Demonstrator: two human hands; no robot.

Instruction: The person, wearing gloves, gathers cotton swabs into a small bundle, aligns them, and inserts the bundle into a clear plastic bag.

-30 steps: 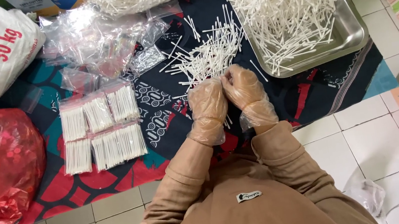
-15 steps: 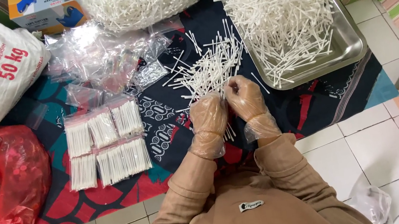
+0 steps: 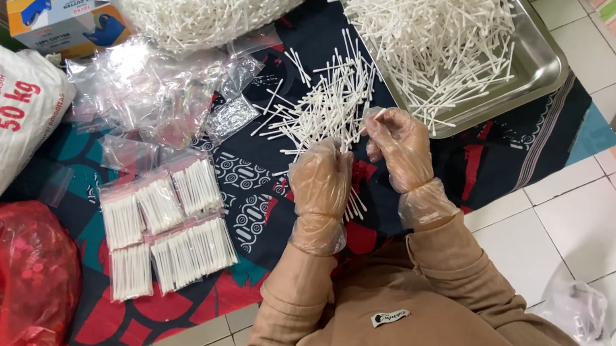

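gripping a small bundle of white sticks (image 3: 352, 205), the left hand (image 3: 319, 183) sits curled shut in its clear plastic glove, stick ends poking out below the palm and a few above the fingers. just to its right, the right hand (image 3: 400, 149) is up with fingers bent inward, thumb and forefinger pinched near one single stick (image 3: 371, 123), though whether it truly grips it i cannot tell through the glove. the loose pile of sticks (image 3: 326, 105) lies directly ahead of both hands on the dark patterned cloth (image 3: 263, 196), just beyond the fingertips, its sticks fanned mostly along a diagonal running up toward the far right. the left hand is a touch nearer to the pile's near edge; the right is nearer the metal tray (image 3: 544, 64), heaped with more sticks, off to the right. filled packets (image 3: 165, 227) sit in rows well to the left, with empty clear bags (image 3: 149, 91) beyond them.
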